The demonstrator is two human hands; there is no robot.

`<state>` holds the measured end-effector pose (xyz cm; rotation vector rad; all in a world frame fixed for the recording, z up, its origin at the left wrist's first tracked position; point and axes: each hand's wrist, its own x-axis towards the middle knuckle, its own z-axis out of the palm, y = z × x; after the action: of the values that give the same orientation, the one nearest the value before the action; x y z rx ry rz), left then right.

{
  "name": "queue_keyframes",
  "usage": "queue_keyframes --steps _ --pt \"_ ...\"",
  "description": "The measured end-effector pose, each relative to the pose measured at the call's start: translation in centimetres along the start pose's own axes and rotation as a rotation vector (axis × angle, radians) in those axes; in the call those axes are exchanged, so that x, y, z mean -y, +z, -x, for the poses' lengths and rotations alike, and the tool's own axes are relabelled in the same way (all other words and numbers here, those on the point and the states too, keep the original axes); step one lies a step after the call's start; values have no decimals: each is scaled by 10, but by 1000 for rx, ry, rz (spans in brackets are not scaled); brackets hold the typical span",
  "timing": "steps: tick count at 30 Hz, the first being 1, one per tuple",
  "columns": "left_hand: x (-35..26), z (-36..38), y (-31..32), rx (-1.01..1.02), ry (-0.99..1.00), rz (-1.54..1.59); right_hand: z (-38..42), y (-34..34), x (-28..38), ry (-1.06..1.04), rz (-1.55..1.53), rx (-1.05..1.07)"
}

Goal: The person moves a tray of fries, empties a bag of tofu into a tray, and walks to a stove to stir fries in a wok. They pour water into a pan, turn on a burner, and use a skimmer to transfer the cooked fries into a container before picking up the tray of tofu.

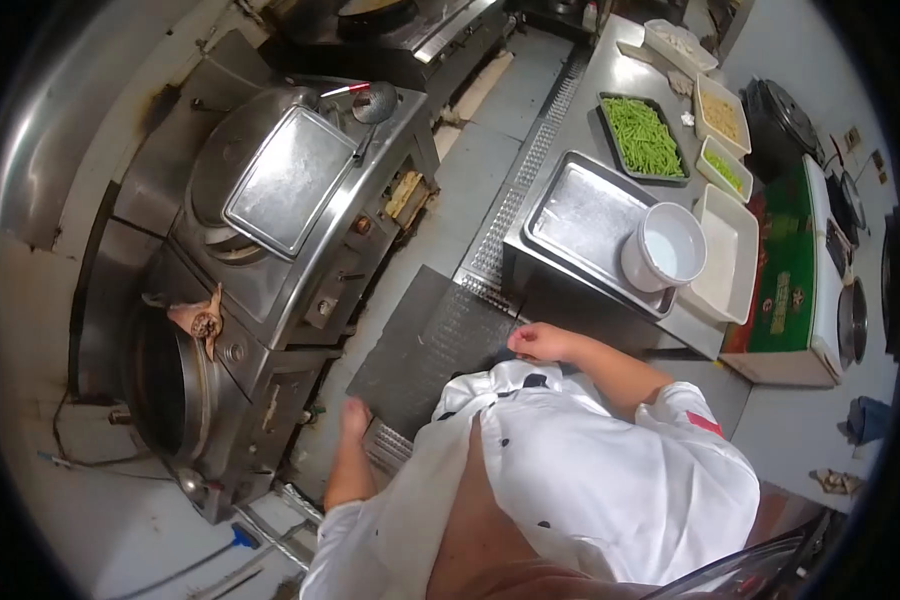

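My right hand (537, 342) is held in front of my white jacket, below the work table, with its fingers curled in and no object showing in it. My left hand (355, 412) hangs low beside the stove front, seen from the back of the wrist, and its fingers are mostly hidden. Neither hand touches the table or the stove. Nearest my right hand on the table are a metal tray (580, 215) and a white bucket (670, 245), which stands partly over the tray's corner.
Left is the steel stove with a wok (160, 385), a raw poultry piece (198, 318) on its rim, a rectangular metal tray (288, 180) and a perforated ladle (374, 103). The table (520, 238) holds green beans (642, 135) and white containers (727, 255). A dark mat (425, 335) covers the floor.
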<state>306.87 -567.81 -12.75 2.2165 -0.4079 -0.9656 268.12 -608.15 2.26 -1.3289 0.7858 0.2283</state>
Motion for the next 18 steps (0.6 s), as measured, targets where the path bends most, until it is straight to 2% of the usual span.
queue_keyframes --steps 1,2,3,4,5,6,8,10,12,14,16,18 --pt "-54 -29 -24 -142 -8 13 1 4 7 37 122 -25" --pt "-37 -104 -53 -123 103 15 3 10 16 73 242 -48" --pt "-90 -123 -69 -110 54 90 3 12 30 113 271 -27" --pt "-124 -148 -75 -166 166 194 -7 9 37 113 258 -39" --pt "-171 -157 -81 -148 169 192 -16 8 41 54 239 45" --pt "-189 -183 -87 -112 234 134 -25 7 42 -4 219 133" --pt "-263 -175 -72 -67 227 81 -56 -2 48 -1 169 158" --pt "-278 -187 -44 -55 502 -77 -79 -20 87 88 281 196" --pt "-307 -168 -15 172 366 -175 -107 -35 105 147 322 252" --pt "-338 -148 6 443 433 -253 -137 -59 117 6 501 369" --pt "-340 -160 13 519 400 -303 -151 -72 133 41 423 359" --pt "-346 -184 17 573 395 -318 -168 -85 142 -21 434 318"
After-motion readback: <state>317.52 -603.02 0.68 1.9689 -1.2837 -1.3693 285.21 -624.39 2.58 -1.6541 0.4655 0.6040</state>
